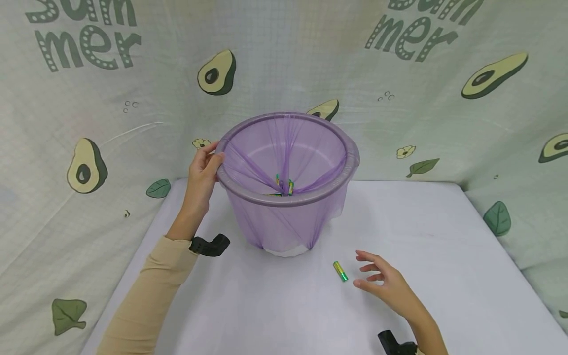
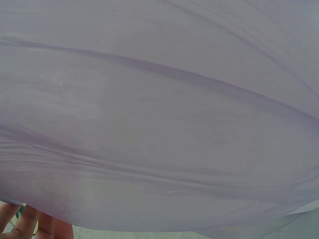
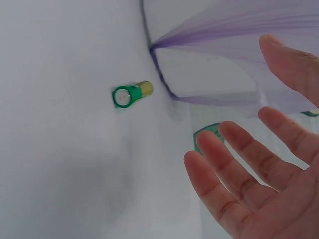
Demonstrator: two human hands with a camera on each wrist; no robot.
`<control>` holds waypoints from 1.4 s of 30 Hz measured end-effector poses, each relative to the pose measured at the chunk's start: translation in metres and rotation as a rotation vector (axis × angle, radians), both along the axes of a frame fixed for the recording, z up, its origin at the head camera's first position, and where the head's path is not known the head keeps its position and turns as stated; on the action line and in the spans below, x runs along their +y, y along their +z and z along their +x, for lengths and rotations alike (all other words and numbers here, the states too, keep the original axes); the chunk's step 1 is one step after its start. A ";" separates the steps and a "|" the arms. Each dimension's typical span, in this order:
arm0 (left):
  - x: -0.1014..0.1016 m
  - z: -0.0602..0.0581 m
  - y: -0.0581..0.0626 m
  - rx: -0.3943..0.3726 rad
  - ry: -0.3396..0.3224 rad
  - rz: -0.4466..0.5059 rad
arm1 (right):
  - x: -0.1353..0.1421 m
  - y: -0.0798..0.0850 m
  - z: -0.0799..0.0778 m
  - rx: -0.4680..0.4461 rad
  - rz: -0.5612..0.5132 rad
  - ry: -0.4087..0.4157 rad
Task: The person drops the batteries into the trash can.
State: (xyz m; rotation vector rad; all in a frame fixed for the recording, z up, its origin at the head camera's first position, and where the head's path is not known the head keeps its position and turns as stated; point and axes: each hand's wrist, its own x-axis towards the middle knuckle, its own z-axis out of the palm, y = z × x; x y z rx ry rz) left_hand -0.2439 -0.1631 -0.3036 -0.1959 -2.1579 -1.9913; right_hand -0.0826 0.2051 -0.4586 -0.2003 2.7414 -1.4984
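A wastebasket [image 1: 287,253] with a thick rim stands on the table, lined with a thin see-through purple bag [image 1: 266,222] that is folded down over its outside. My left hand [image 1: 203,170] grips the rim from the left, thumb in front. In the left wrist view, bag folds [image 2: 159,124] fill most of the picture, with a few fingers [image 2: 42,224] at the lower left corner. Several green and yellow batteries [image 1: 290,187] lie inside the bag. One more battery [image 1: 340,271] rests on the table. Just right of it, my right hand [image 1: 388,286] hovers, fingers apart and holding nothing.
The white table [image 1: 426,231] reaches back to a hanging cloth [image 1: 275,54] printed with avocados and leaves, which also drapes along both sides. A black wrist camera [image 1: 210,245] sits on the left wrist and another camera [image 1: 395,343] on the right.
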 end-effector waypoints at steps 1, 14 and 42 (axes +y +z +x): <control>0.000 0.000 0.000 0.001 -0.002 0.003 | -0.001 -0.003 0.001 -0.019 -0.009 -0.012; 0.000 -0.001 -0.002 0.006 -0.005 0.006 | -0.014 -0.035 -0.003 -0.086 -0.019 -0.108; 0.000 -0.001 0.001 -0.009 0.009 -0.001 | -0.028 -0.043 -0.022 -0.116 0.161 -0.142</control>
